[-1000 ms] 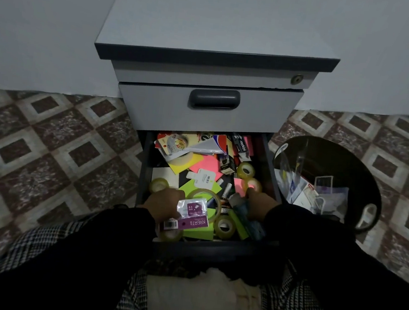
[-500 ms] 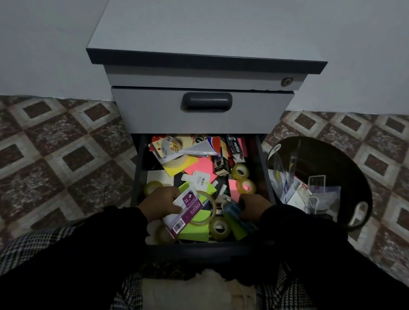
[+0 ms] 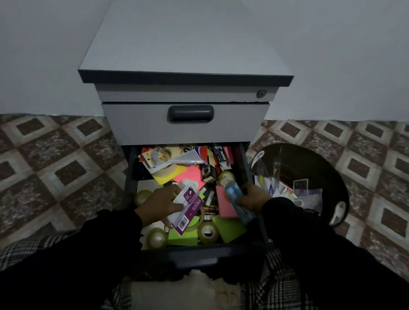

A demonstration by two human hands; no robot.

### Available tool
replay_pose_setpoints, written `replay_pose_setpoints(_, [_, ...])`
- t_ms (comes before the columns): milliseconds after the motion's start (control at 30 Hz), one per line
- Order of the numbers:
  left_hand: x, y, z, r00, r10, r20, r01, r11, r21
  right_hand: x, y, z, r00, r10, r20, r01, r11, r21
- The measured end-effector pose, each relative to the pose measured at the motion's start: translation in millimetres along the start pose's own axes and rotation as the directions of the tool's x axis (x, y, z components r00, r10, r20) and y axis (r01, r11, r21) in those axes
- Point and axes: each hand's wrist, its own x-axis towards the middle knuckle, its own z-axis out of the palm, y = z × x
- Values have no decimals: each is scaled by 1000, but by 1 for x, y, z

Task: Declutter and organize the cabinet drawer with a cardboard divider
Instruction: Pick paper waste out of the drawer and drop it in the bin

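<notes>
We kneel before the cabinet [image 3: 187,60] with its lower drawer [image 3: 214,254] pulled out toward us, crammed with sticky notes, tape rolls and packets. Our left hand [image 3: 160,205] pinches a purple-and-white packet [image 3: 188,209] at the drawer's centre, thumb over its clear face, lifting it tilted above a green pad [image 3: 183,236]. Our right hand [image 3: 252,200] curls round a blue packet [image 3: 237,203] at about 3 o'clock in the drawer, just beside a pink pad [image 3: 226,205]. The bin [image 3: 322,166] stands on the floor outside the drawer's right wall, already holding papers and wrappers. No cardboard divider shows anywhere in view, so we judge we are in the sorting stage: pulling out clutter before any partitioning. To do this well, we should lift each packet straight up so it clears the loose tape rolls [image 3: 207,232] at 6 o'clock without dragging them, glance at each to decide keep or discard, and drop rubbish into the bin with the right hand, which is nearest it. Keepers are best piled by kind outside the drawer. The risk is small batteries or pens near the centre snagging and scattering.
</notes>
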Motion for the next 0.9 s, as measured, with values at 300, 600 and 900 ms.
replay_pose_setpoints(300, [24, 74, 14, 997, 83, 4, -82, 988, -133, -17, 42, -57, 987, 76, -139, -58, 990, 130])
replay_pose_setpoints(600, [75, 151, 47, 983, 172, 63, -161, 974, -158, -10, 111, -103, 951, 276, -141, -250, 951, 179])
replay_pose_setpoints(900, [117, 191, 82, 982, 94, 162, -50, 965, -258, 8, 142, -120, 898, 384, -215, -322, 906, 274])
